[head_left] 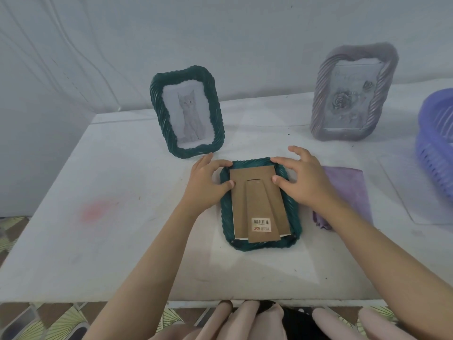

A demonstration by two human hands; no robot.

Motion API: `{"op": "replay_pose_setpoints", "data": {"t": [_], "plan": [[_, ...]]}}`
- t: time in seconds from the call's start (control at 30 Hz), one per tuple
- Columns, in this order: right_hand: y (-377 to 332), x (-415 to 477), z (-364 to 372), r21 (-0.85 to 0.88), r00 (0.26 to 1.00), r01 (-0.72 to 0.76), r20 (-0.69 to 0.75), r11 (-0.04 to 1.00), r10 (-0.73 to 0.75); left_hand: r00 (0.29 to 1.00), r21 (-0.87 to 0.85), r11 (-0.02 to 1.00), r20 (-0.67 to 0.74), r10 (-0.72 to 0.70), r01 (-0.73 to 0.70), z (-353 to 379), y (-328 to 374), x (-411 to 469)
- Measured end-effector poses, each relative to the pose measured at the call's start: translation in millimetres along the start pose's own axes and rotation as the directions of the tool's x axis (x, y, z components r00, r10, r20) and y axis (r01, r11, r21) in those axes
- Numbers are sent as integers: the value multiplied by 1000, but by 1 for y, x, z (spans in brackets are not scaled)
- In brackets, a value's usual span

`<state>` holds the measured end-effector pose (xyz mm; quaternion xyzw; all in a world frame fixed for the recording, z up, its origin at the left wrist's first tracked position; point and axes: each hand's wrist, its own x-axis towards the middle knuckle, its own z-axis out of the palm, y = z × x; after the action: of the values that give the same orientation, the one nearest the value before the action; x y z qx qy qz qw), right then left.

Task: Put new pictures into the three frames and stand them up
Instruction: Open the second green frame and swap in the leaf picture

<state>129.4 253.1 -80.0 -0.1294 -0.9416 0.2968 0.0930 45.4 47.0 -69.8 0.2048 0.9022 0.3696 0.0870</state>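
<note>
A dark green frame (pixel 261 246) lies face down in the middle of the white table (pixel 117 241), its brown cardboard back (pixel 259 192) and folded stand with a barcode sticker facing up. My left hand (pixel 206 185) rests on the frame's upper left edge, thumb on the cardboard. On the upper right edge sits my right hand (pixel 302 180), thumb pressing the cardboard too. A second green frame (pixel 187 111) stands at the back left showing a grey cat picture. Standing at the back right is a pale purple frame (pixel 353 94) with a rose picture.
A purple cloth (pixel 348 190) lies right of the flat frame, partly under my right forearm. A blue plastic basket (pixel 436 141) sits at the table's right edge, and a clear sheet (pixel 416 192) lies in front of it. A white curtain hangs behind the table.
</note>
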Motion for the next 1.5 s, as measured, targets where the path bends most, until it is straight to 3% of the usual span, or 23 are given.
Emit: {"op": "replay_pose_setpoints", "data": {"t": [0.3,0.6,0.83,1.07,1.2,1.33,1.5], "plan": [[-1,13,-4,-20,993,-35,110,999,37,997,-71,995,22,-70,71,1,3,4],[-1,11,-5,25,996,-5,88,1000,3,997,-77,994,41,-73,76,0,3,8],[1,10,-2,31,997,1,81,1000,-4,999,-155,988,-28,16,-20,8,-7,2],[1,5,-2,62,999,-14,50,998,11,990,-86,993,-124,66,-77,10,-6,-8],[-5,-20,-5,85,992,104,-85,991,-97,948,-93,959,-204,245,-268,11,-1,-32],[0,-59,-13,105,976,214,16,971,-217,934,-164,920,-53,353,-356,5,-3,-62],[13,-89,-27,53,956,236,166,970,-242,908,-49,921,156,388,-386,-1,-18,-82]]}}
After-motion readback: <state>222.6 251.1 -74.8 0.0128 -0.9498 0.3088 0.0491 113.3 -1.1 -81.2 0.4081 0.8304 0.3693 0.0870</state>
